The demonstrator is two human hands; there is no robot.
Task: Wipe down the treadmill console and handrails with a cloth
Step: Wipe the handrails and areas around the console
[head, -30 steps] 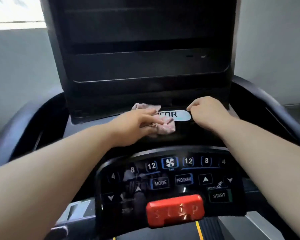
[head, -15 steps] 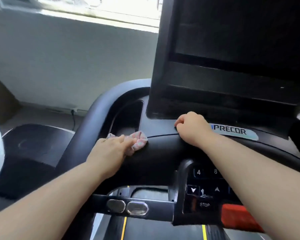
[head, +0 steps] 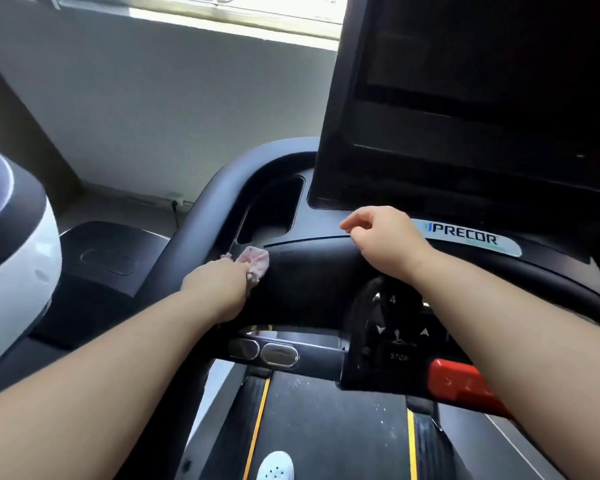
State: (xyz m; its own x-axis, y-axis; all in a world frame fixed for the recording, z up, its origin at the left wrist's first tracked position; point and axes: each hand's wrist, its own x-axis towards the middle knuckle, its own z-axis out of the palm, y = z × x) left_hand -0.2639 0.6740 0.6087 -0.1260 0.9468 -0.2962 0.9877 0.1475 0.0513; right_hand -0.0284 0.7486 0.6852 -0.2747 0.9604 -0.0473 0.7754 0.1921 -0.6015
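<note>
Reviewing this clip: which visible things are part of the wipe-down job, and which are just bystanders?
Part of the job:
pink cloth in the left hand
console
left handrail
right hand, resting on the console

Bystanders:
white machine at left
wall socket
shoe on the belt

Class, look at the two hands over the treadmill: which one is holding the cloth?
The left hand, pressing the pink cloth to the console's left edge. The right hand is empty, loosely curled beside the Precor badge.
</note>
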